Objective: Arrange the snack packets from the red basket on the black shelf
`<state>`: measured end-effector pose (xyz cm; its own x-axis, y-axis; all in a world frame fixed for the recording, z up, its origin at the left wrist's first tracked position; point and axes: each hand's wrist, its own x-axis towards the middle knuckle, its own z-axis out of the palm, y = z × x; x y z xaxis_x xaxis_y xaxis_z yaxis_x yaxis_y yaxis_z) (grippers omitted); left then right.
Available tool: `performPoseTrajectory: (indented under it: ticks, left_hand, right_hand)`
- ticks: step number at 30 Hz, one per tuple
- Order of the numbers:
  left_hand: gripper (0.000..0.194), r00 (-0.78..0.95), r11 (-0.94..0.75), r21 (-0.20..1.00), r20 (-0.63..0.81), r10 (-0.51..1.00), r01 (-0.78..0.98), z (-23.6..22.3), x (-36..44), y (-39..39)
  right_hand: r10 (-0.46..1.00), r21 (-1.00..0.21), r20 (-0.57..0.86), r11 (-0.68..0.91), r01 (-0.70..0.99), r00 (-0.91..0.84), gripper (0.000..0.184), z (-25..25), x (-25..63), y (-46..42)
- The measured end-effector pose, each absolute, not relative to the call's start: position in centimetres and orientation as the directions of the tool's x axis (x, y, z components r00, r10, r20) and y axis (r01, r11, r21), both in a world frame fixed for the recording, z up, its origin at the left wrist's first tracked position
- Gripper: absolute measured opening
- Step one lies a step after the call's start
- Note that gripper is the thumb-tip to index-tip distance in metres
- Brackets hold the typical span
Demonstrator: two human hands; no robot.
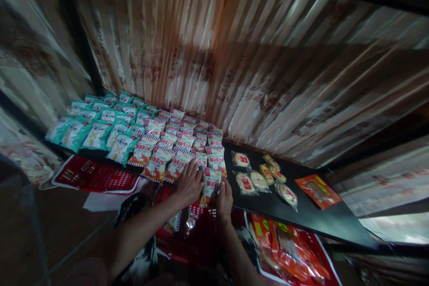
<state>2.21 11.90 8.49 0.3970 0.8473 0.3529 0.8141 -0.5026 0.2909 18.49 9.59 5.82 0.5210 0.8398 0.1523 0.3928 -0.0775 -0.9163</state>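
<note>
A white-and-orange snack bag [210, 185] with a striped top edge stands at the front of the shelf, between my two hands. My right hand [225, 199] grips its right edge with bent fingers. On the other side, my left hand [189, 184] lies with fingers stretched over the front bags, its side against that bag's left edge. Matching snack bags [177, 140] sit in close rows behind and to the left. Below my hands is a red basket [201, 243] with a bag and a small shiny packet inside.
Rows of teal snack bags [97, 134] fill the shelf's left end. On the black shelf [268, 208] to the right lie round wrapped cakes [246, 183], small yellow packets and an orange packet [318, 191]. Another basket of orange packets [288, 250] stands below. A plastic-covered curtain [261, 71] hangs behind.
</note>
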Motion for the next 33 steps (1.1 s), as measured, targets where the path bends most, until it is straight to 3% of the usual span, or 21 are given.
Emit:
performPoseTrajectory:
  ticks: [8, 15, 26, 33]
  left_hand:
    - [0.045, 0.405, -0.524, 0.29, 0.383, 0.83, 0.801, 8.4, 1.5, 11.3]
    - [0.043, 0.417, -0.535, 0.314, 0.37, 0.83, 0.785, 7.5, 1.6, 11.2]
    - [0.049, 0.416, -0.521, 0.342, 0.336, 0.845, 0.782, 6.3, 2.2, 12.1]
    - [0.056, 0.386, -0.525, 0.315, 0.409, 0.827, 0.791, 5.4, 4.2, 13.8]
  right_hand:
    - [0.81, -0.879, 0.26, -0.027, 0.476, 0.526, 0.061, 6.9, 18.7, 10.0]
    - [0.841, -0.779, 0.407, 0.116, 0.616, 0.356, 0.056, 8.4, 17.8, 11.9]
    - [0.818, -0.671, 0.496, 0.147, 0.727, 0.292, 0.05, 7.8, 18.0, 14.0]
    - [0.788, -0.509, 0.611, 0.312, 0.802, 0.08, 0.037, 8.8, 18.0, 19.2]
